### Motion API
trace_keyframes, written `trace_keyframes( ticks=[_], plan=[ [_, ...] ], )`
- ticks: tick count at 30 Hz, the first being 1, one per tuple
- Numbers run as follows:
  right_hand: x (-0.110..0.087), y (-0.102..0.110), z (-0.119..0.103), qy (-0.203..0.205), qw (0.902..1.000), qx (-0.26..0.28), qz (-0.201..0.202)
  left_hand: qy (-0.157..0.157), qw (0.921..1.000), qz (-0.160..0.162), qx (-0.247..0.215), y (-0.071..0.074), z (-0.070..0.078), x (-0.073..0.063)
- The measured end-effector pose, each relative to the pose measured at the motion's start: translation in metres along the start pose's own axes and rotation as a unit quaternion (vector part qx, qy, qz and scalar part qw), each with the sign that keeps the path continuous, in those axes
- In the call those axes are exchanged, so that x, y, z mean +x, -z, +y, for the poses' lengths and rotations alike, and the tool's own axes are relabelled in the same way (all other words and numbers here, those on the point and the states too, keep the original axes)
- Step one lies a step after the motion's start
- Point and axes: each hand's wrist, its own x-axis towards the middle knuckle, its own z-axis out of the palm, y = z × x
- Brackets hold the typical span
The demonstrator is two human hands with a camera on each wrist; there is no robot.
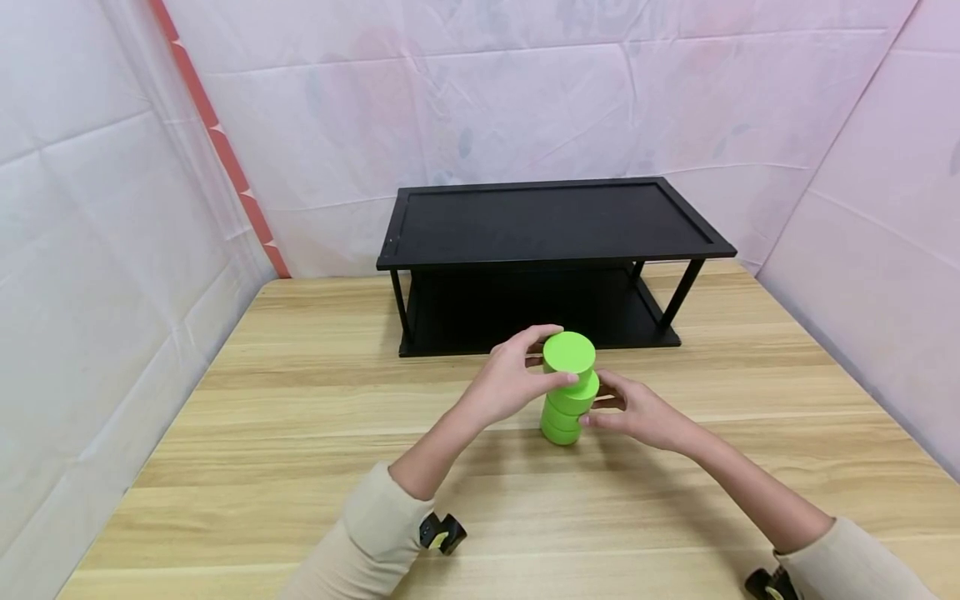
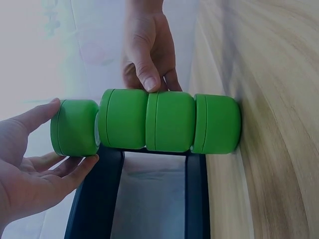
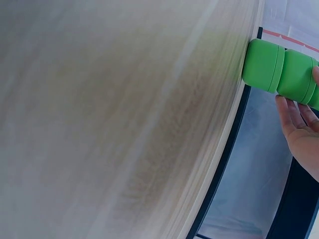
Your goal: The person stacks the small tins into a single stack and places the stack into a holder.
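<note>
Several lime-green round lidded jars stand in one upright column on the wooden table [image 1: 315,467]. My left hand [image 1: 510,383] grips the top jar [image 1: 569,354], thumb on one side and fingers on the other. In the left wrist view that top jar [image 2: 77,127] sits slightly out of line with the second jar [image 2: 123,118], a pale strip showing between them. Lower down, my right hand [image 1: 641,414] holds the middle of the column, its thumb near the seam above the third jar [image 2: 172,122]. The bottom jar [image 3: 263,64] rests on the tabletop.
Behind the column stands a black two-level rack [image 1: 525,221], its lower shelf [image 1: 525,312] close to the tabletop. White patterned sheeting [image 1: 510,117] hangs at the back and both sides, with a red strip [image 1: 217,137] at the left.
</note>
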Motion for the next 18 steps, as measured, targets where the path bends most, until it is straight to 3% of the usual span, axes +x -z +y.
trace_keyframes(
  ticks=[18],
  plan=[
    [0.0014, 0.0002, 0.0019, 0.006, 1.0000, 0.002, 0.001, 0.004, 0.9996, -0.011, 0.024, -0.0094, 0.0005, 0.0037]
  ],
)
